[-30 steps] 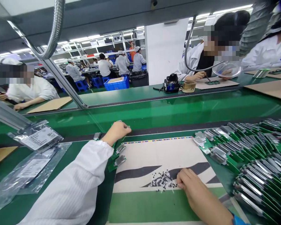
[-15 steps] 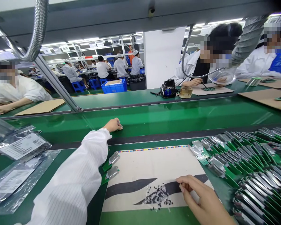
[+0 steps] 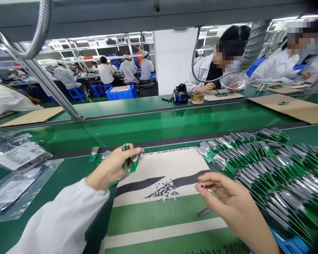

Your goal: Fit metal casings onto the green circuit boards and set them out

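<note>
circuit board (image 3: 130, 161) with a metal shield sits gripped in the left hand (image 3: 111, 170), fingers (image 3: 134, 150) closed around it just over the far edge of the printed sheet (image 3: 159, 165). two more boards (image 3: 100, 153) lie just beyond that sheet's left corner. right hand (image 3: 228, 197) hovers over the sheet, thumb and forefinger drawn close, whether they hold anything i cannot tell, beside one heap of black components (image 3: 165, 189). uncountable rows of boards (image 3: 275, 176) crowd past the sheet's right edge.
</note>
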`<state>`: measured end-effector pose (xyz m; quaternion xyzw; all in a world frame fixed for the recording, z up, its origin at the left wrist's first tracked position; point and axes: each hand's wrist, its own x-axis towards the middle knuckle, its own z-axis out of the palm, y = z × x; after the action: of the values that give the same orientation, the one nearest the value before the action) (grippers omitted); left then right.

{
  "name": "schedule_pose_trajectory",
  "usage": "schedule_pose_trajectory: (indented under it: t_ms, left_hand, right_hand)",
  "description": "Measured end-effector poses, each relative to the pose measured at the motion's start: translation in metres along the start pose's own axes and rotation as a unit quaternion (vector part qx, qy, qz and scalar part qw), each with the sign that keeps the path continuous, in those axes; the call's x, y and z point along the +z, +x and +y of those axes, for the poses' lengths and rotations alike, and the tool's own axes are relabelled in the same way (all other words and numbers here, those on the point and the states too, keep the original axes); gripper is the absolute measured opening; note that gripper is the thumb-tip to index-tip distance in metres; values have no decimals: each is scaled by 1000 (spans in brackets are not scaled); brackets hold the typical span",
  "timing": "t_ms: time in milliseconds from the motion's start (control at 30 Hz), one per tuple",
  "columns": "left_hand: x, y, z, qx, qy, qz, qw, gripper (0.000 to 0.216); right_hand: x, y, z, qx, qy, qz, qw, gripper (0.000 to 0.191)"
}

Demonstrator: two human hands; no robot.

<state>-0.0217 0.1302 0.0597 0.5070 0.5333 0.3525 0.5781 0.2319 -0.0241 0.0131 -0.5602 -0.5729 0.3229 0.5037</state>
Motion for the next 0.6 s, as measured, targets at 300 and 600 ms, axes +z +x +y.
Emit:
schedule_pose_trajectory:
  t_ms: [300, 600]
  left_hand:
    - [45, -125, -37, -128, -120, -89, 980, 41]
    - [89, -176, -60, -24, -164, -42, 985, 45]
  right_hand:
    - [-4, -40, -10, -40, 12, -6, 999, 8]
    - [-6, -67, -36, -149, -25, 19, 988, 17]
